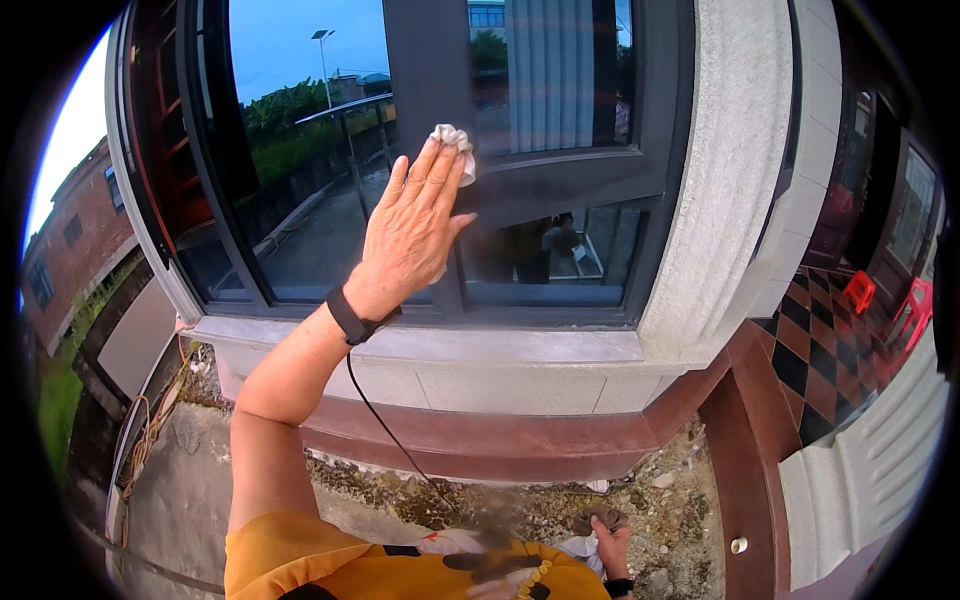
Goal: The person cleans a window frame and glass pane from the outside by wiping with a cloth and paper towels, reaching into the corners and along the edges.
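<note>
My left hand [412, 206] is raised and lies flat over a bunched pale cloth [455, 146], which it presses against the dark window frame [430, 67]. Only the cloth's upper part shows past my fingers. A glass pane [315, 225] with reflections of sky and plants lies on the left of that upright. To the right are an upper pane [551, 82] and a smaller lower pane [555, 255]. Low at my side, my right hand [613, 544] grips a brownish cloth [600, 517]; whitish fabric [583, 547] hangs beside it.
A pale stone sill [480, 345] juts out below the window, above a reddish ledge [480, 442]. A rough stone pillar [739, 150] borders the window on the right. Red plastic stools [859, 291] stand on the checkered tile floor [814, 360]. Coiled cord [146, 442] lies at left.
</note>
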### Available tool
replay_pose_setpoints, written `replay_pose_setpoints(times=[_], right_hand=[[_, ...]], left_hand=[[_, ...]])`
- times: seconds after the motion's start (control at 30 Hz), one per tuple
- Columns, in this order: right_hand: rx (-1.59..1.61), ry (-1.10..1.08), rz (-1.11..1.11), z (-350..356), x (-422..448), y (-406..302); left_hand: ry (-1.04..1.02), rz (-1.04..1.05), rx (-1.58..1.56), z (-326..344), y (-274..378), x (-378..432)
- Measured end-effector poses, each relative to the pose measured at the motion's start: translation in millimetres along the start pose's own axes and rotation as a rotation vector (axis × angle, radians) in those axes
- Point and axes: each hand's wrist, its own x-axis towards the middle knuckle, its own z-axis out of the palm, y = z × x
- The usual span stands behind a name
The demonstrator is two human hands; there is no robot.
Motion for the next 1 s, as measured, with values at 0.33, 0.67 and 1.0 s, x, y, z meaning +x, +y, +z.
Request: replay_pose_setpoints(times=[0.33, 0.67, 1.0], right_hand=[[-0.093, -0.109, -0.064, 54, 19, -27], [-0.123, -0.263, -0.093, 26, 51, -28], [-0.025, -0.156, -0.124, -31, 70, -36]], left_hand=[[0.108, 0.049, 0.134, -12, -39, 57], [-0.031, 0.029, 0.143, -16, -11, 26], [-0.031, -0.187, -0.015, 38, 102, 33]])
